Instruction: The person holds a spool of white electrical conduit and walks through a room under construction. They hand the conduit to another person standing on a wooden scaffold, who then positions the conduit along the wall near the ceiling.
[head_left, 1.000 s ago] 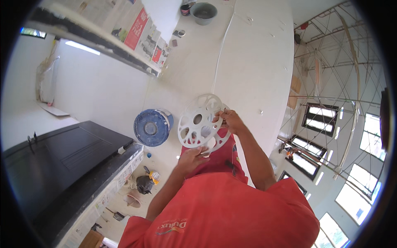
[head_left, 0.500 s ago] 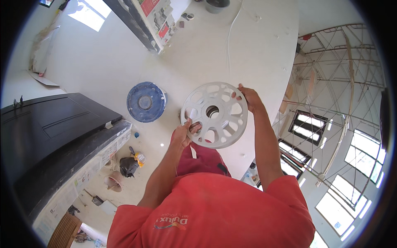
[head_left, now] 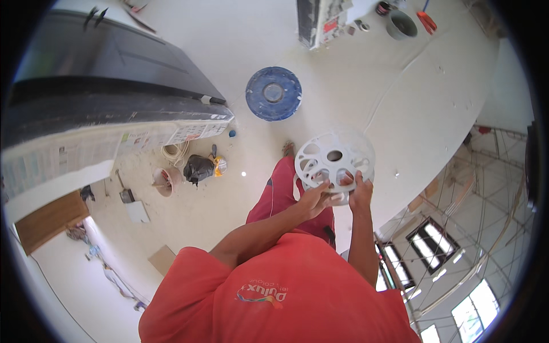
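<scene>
White flanged spool (head_left: 334,167) gripped at its near rim by left hand (head_left: 312,202) and right hand (head_left: 361,196), fingers curled, forearms (head_left: 362,243) converging.

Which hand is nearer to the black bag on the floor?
Left. The left hand grips the white reel, right of the black bag; the right hand holds the reel farther right.

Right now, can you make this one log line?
left fingers: holding white round plastic reel | right fingers: holding reel | blue-lidded round bucket: on pale floor
</scene>
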### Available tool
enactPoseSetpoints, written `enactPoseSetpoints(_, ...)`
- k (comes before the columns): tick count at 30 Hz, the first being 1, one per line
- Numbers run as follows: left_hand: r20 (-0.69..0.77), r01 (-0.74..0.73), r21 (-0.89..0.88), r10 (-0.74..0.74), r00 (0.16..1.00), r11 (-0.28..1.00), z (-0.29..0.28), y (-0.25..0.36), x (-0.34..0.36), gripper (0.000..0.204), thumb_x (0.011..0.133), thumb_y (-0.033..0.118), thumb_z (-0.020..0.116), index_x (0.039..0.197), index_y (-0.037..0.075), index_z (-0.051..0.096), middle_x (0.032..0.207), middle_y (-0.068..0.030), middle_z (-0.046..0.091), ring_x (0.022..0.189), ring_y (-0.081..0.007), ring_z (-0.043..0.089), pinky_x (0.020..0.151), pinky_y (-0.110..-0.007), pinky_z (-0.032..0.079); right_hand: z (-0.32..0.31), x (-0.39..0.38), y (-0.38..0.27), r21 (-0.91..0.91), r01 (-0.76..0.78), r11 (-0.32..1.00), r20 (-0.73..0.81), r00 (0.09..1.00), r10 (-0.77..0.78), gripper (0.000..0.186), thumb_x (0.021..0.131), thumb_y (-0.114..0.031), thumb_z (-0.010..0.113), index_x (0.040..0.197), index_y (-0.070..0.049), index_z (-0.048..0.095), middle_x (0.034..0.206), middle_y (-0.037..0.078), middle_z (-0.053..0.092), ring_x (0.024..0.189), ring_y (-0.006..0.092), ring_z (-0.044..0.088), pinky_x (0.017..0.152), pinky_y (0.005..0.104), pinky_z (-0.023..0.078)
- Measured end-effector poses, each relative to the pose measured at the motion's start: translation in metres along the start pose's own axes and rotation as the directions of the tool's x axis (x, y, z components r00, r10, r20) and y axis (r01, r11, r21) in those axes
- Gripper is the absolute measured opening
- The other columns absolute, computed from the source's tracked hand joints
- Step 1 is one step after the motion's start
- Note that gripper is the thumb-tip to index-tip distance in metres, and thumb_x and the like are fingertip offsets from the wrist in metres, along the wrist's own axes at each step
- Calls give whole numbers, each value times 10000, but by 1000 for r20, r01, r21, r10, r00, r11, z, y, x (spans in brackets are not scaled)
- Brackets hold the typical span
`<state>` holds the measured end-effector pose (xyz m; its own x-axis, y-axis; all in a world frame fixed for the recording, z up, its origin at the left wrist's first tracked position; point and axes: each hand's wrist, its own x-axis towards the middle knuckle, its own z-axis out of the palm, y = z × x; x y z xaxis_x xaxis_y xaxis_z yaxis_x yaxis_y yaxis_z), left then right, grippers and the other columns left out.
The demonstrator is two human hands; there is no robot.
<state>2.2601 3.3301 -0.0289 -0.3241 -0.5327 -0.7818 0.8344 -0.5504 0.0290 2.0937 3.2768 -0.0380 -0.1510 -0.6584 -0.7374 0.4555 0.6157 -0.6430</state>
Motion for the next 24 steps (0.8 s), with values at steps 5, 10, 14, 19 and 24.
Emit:
enactPoseSetpoints(5, -320, 326, 261, -237, 917, 909, -94, 88, -63, 876, 906, 590, 664, 1260, -186, 463, 1210, -259, 595, 1063, -360, 648, 947, -495, 554, -25, -16, -15, -38, -242, 969, 107, 964, 245, 326, 1053, -206, 530, 1224, 69, 488, 964, 224, 701, 552, 97, 595, 522, 267, 553)
enactPoseSetpoints(10, -203, 288, 586, -206, 957, 757, -122, 145, -1, 686, 925, 593, 635, 1212, -28, 596, 981, -122, 655, 982, -254, 661, 833, -397, 548, -19, -20, -9, -265, -356, 896, 358, 827, 434, 321, 1023, -238, 604, 1116, 63, 542, 957, 255, 718, 420, -7, 416, 439, 175, 451)
enactPoseSetpoints(14, -105, 352, 721, -409, 907, 597, -151, 168, -12, 494, 1013, 463, 564, 1190, 7, 633, 1056, -66, 693, 935, -181, 665, 772, -366, 555, -11, -36, 2, -320, -286, 903, 187, 915, 356, 342, 1004, -271, 640, 1075, 61, 600, 981, 227, 724, 469, 48, 480, 496, 221, 480)
enactPoseSetpoints(19, -17, 303, 466, -334, 942, 831, -177, 145, -56, 394, 1034, 311, 551, 1255, -15, 565, 1081, -95, 681, 836, -201, 657, 663, -368, 589, -12, -76, 51, -382, 87, 920, -97, 986, -133, 437, 975, -380, 665, 1059, 48, 690, 1000, 143, 729, 752, 171, 652, 700, 337, 551)
enactPoseSetpoints(24, 113, 286, 287, -328, 938, 914, -194, 122, -63, 424, 1066, 344, 458, 1268, -19, 547, 1080, -101, 640, 964, -264, 657, 804, -390, 575, -6, -177, 156, 175, 125, 977, -491, 871, -24, 677, 975, -513, 609, 1352, 40, 503, 1243, 169, 599, 1102, 324, 610, 897, 537, 536)
